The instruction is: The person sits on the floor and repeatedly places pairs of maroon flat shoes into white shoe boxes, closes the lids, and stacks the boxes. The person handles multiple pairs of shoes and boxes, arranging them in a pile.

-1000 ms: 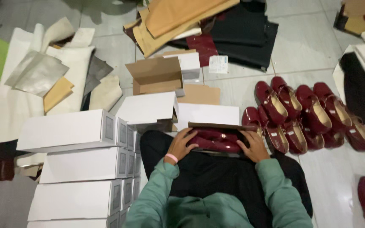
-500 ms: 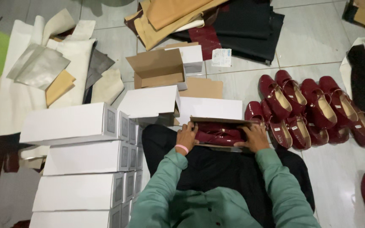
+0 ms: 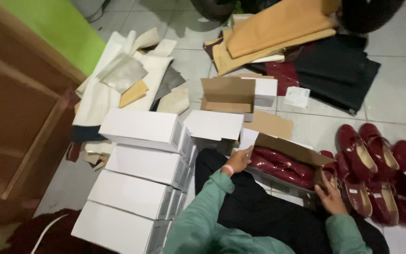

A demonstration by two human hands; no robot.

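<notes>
Moved: open shoebox (image 3: 291, 149) now angled, far end swung right.
Left hand (image 3: 238, 160): gripping box's near-left corner.
Right hand (image 3: 331, 197): curled on right end.
Contents: dark-red shoes (image 3: 278, 164) inside.
Tip: lift level, both ends supported.

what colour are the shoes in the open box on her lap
Glossy dark red shoes, clearest in the head view.

— What moved since a second ago?
— The open shoe box (image 3: 291, 162) — it has swung askew, lid flap up. The left hand (image 3: 238, 161) now grips its near-left corner, the right hand (image 3: 331, 196) its right end.
— And the view?
— It has swung left.
</notes>
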